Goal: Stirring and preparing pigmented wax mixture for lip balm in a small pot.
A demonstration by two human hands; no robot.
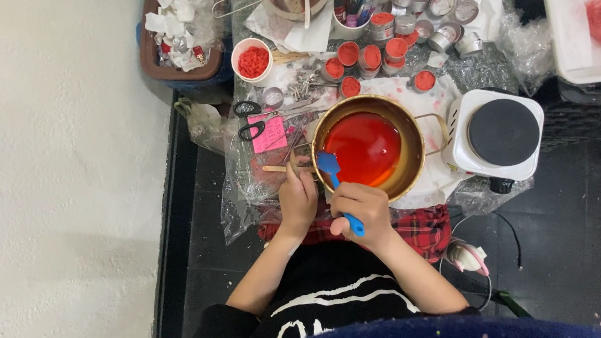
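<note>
Holding that blue spatula (338,190) tight in your right hand (363,211), you could slosh red liquid over the pot (366,147) rim. Your left hand (298,199) curls loosely by the near-left edge, so a bump tips it.

A blue spatula (330,170) dips into red liquid in a gold pot (401,120), beside a white hotplate (460,142), over red plaid cloth (421,228).
</note>
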